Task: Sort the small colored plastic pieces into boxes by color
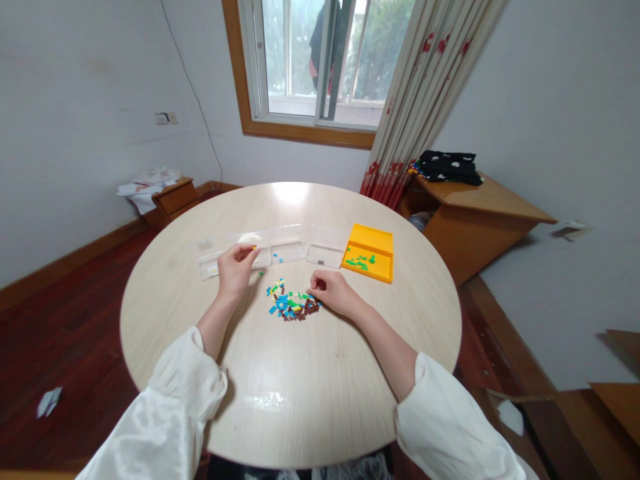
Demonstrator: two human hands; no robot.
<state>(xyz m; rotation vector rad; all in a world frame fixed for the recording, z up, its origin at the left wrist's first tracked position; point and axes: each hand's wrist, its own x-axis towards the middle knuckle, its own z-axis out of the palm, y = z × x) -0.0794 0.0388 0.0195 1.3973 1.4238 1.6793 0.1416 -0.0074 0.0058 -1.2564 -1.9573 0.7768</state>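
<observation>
The broad lower middle of the worktop (310, 387) offers open room. At the centre, the pile (293, 308) blocks a low pass, with the left hand (236, 270) and right hand (334, 291) on either side. Above it, a narrow strip runs below the clear boxes (326, 265); a green piece (261, 273) sits there. These and the yellow box (373, 237) bar the upper middle; bare surface lies beyond.
</observation>
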